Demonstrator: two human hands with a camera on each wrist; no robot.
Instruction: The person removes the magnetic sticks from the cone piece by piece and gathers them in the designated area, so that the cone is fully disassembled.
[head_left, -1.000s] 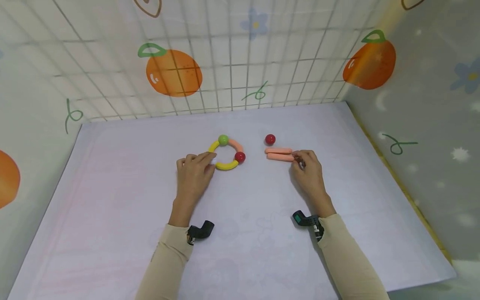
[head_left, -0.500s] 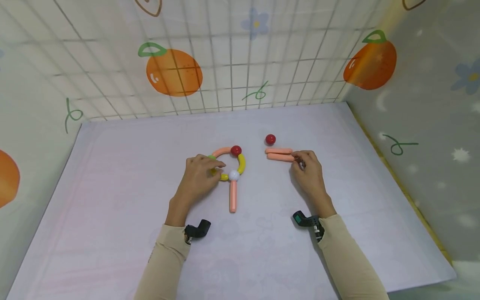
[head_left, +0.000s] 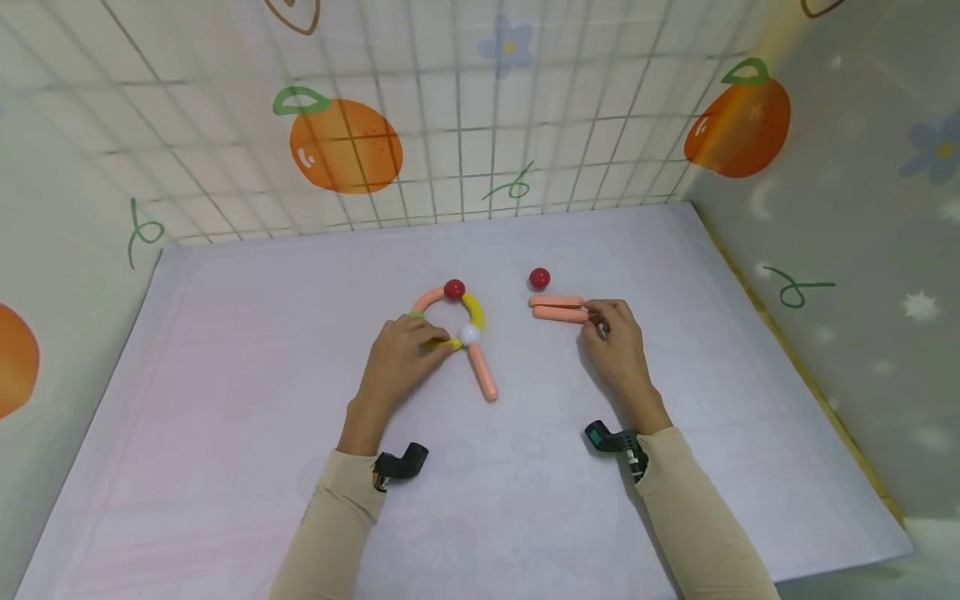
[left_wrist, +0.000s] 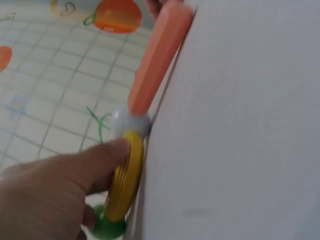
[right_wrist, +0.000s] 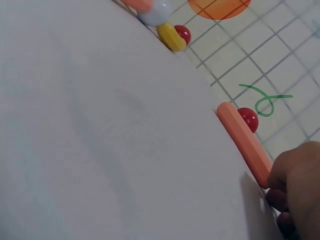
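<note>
In the head view, a ring of curved rods and balls lies on the table, left of centre. My left hand (head_left: 401, 354) pinches its curved yellow rod (left_wrist: 126, 180), between the green ball (left_wrist: 107, 226) and the white ball (head_left: 468, 335). Round the ring run a curved pink rod (head_left: 429, 297), a red ball (head_left: 454, 289) and another yellow rod (head_left: 476, 311). From the white ball a straight pink rod (head_left: 483, 373) sticks out toward the lower right. My right hand (head_left: 617, 337) holds the right ends of two parallel straight pink rods (head_left: 557, 314).
A loose red ball (head_left: 539, 278) lies just behind the two pink rods. The pale tabletop (head_left: 225, 375) meets printed curtains at the back and sides. Each wrist wears a small black camera (head_left: 405, 461).
The ring has turned under my left hand: the white ball swung from its left side to the lower right, and the straight pink rod came into view. My right hand stayed put.
</note>
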